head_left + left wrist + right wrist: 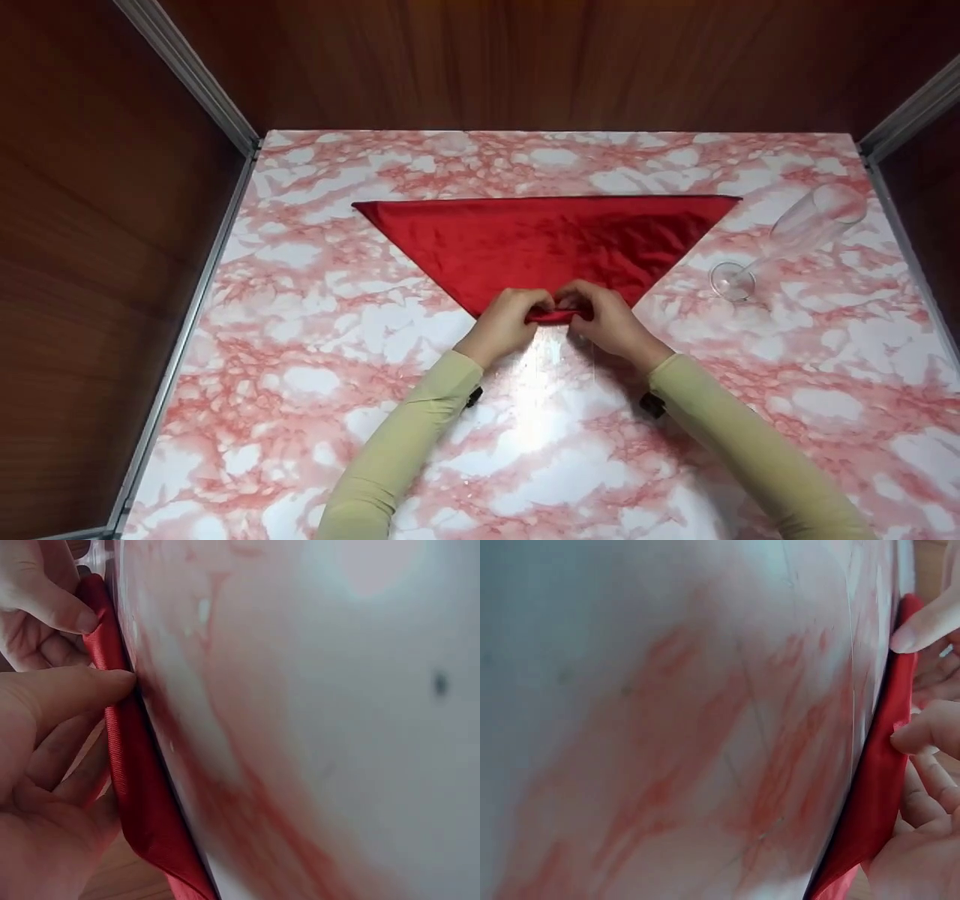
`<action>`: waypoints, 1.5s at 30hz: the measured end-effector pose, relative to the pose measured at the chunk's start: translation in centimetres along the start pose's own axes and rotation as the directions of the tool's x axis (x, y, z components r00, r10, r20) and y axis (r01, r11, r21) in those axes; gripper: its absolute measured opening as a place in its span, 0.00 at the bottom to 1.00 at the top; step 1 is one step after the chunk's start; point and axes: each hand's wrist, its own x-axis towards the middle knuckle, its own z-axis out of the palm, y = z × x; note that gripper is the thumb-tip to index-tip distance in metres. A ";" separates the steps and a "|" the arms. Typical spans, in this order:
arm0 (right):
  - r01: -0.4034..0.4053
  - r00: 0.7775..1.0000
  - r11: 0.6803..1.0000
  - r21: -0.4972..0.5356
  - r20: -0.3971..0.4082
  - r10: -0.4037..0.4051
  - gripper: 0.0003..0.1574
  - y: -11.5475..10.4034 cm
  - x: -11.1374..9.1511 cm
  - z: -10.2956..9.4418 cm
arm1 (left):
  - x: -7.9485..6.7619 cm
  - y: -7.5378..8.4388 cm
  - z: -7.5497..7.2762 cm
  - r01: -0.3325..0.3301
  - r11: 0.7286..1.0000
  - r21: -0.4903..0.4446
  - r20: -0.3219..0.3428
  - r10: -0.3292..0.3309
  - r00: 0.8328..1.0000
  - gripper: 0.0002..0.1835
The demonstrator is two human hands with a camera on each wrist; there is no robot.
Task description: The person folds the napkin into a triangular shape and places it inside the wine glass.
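A shiny red cloth lies spread on the table, its long straight edge at the back and its sides narrowing toward the person. At the short near edge, the left hand pinches the folded fabric between thumb and fingers. Close beside it, the right hand pinches the same edge. In the left wrist view the red cloth forms a narrow rolled band under the left thumb. The right wrist view has the right thumb pressed on the band, with the other hand's thumb farther along it.
A clear stemmed glass lies on its side at the right, its round foot toward the cloth. The table has a red-and-white marbled top. Dark wood panels with metal rails stand at the back and sides.
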 end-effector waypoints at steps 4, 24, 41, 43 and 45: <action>-0.020 1.000 1.000 0.017 0.003 0.020 0.25 0.1 -0.1 -0.1 | 0.0 -0.1 0.0 0.006 1.000 -0.015 -0.008 -0.006 1.000 0.18; -0.009 1.000 0.999 0.031 -0.012 0.010 0.27 0.2 -0.6 0.0 | 0.2 -0.4 0.3 0.063 0.998 -0.002 -0.037 -0.063 0.997 0.10; 0.011 0.990 1.000 -0.002 -0.140 -0.011 0.25 0.3 -0.5 -0.2 | 1.2 -0.6 -0.4 0.098 0.995 -0.013 -0.011 -0.098 0.995 0.10; 0.000 0.991 1.000 -0.007 -0.136 -0.001 0.25 0.4 -0.5 -0.4 | 1.3 -0.6 -0.5 0.108 0.994 0.000 -0.005 -0.108 0.994 0.10; -0.019 0.991 1.000 -0.009 -0.130 0.017 0.25 0.4 -0.4 -0.5 | 1.4 -0.7 -0.6 0.114 0.993 0.006 -0.003 -0.114 0.993 0.10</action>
